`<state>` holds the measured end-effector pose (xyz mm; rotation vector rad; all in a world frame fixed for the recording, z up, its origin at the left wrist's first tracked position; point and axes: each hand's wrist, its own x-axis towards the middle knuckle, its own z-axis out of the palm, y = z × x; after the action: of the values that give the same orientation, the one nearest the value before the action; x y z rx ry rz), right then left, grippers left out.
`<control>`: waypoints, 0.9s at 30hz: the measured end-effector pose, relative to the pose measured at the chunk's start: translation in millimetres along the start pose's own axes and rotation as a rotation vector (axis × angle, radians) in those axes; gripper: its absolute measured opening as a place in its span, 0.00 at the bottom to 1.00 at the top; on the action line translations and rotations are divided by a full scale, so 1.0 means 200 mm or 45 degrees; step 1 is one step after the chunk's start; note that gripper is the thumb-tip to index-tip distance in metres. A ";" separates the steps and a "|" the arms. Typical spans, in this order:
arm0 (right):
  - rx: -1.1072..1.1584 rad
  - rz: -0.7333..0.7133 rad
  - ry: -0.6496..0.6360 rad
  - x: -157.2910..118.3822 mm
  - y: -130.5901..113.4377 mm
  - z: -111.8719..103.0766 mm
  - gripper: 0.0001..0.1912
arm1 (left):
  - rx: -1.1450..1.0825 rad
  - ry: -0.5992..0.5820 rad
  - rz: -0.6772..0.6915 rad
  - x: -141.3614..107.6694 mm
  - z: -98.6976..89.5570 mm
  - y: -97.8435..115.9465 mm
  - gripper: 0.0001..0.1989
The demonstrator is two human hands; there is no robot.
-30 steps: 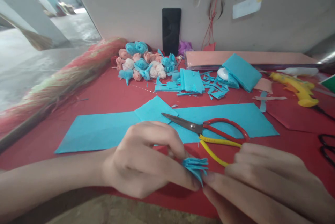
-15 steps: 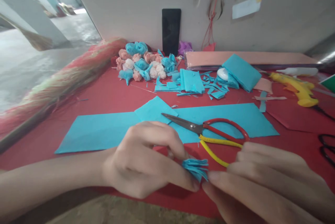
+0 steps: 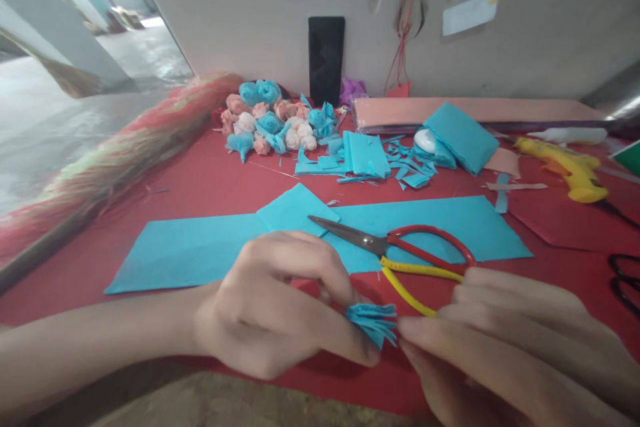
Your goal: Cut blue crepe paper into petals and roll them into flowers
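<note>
My left hand (image 3: pixel 285 307) is closed, pinching a small piece of blue crepe paper (image 3: pixel 373 322) cut into a fringe. The loose strips stick out to the right between thumb and forefinger. At the tips of these strips, my right hand (image 3: pixel 510 340) has its thumb and forefinger pressed together on one strip end. Just beyond the hands lie scissors (image 3: pixel 367 240) with one red and one yellow handle, their blades slightly apart. Under them is a long blue crepe paper strip (image 3: pixel 195 250), with a blue paper square (image 3: pixel 295 207) on top.
Blue, pink and white paper flowers (image 3: pixel 270 124) are heaped at the back left. Blue scraps and a folded blue piece (image 3: pixel 367 155) lie mid-back. A yellow glue gun (image 3: pixel 565 164) rests at right. A black phone (image 3: pixel 327 60) leans on the wall. A broom (image 3: pixel 125 147) lies along the left.
My right fingertips have shifted very slightly right and up at the fringe ends. The left hand keeps its hold, nearly still.
</note>
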<state>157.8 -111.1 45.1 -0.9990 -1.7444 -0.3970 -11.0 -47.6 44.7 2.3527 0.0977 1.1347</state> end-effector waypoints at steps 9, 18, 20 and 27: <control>0.108 0.017 0.061 -0.01 0.03 0.01 0.08 | -0.006 -0.040 -0.009 0.00 0.00 0.01 0.17; 0.094 0.103 0.059 -0.02 -0.01 0.02 0.08 | 0.005 -0.051 -0.011 0.01 0.00 0.00 0.18; 0.086 0.059 0.052 -0.04 0.01 0.01 0.05 | -0.008 -0.045 -0.007 0.01 0.00 0.00 0.17; 0.076 -0.067 0.029 -0.08 0.03 0.01 0.04 | -0.036 -0.033 -0.008 0.00 0.01 0.01 0.17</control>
<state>163.3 -112.5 29.6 -0.9040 -1.7547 -0.3859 -10.0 -48.8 45.1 2.3397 0.0797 1.0954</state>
